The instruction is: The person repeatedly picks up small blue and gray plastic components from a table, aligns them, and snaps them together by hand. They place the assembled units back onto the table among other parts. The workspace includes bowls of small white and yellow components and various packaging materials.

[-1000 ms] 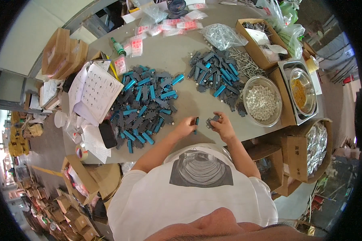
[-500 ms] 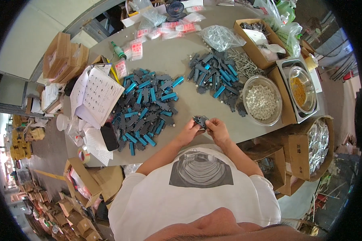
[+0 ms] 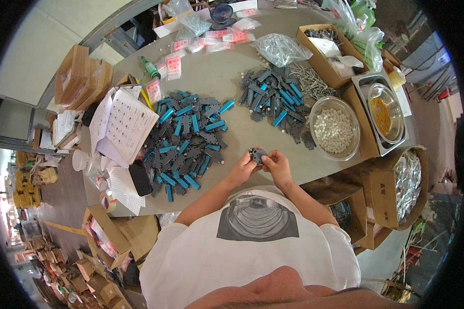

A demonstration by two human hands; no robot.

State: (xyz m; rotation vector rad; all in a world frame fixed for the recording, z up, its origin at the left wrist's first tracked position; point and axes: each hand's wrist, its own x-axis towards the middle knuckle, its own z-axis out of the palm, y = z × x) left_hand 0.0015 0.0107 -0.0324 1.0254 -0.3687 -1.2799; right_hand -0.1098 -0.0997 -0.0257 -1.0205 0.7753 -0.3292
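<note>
Close to my chest, over the table's near edge, both hands meet on one small dark grey plastic part [image 3: 257, 154]. My left hand [image 3: 242, 170] grips it from the left, fingers closed. My right hand [image 3: 277, 166] pinches its right side; whether a smaller piece sits in that pinch is too small to make out. To the left spreads a large heap of dark grey and blue plastic parts [image 3: 185, 139]. Beyond my right hand lies a smaller pile of similar parts [image 3: 278, 98]. A clear bowl of small white pieces [image 3: 335, 126] stands right of that pile.
Long metal screws [image 3: 314, 82] lie behind the bowl, near a bag of hardware [image 3: 282, 49]. A steel bowl of yellowish pieces [image 3: 385, 113] sits at right. Papers [image 3: 126, 121] and a phone [image 3: 140, 177] border the left heap. Cardboard boxes [image 3: 384, 193] stand below the table's right edge.
The dark part has turned slightly between my fingers, and my right hand has shifted a little left. Both hands keep their hold; the piles look the same.
</note>
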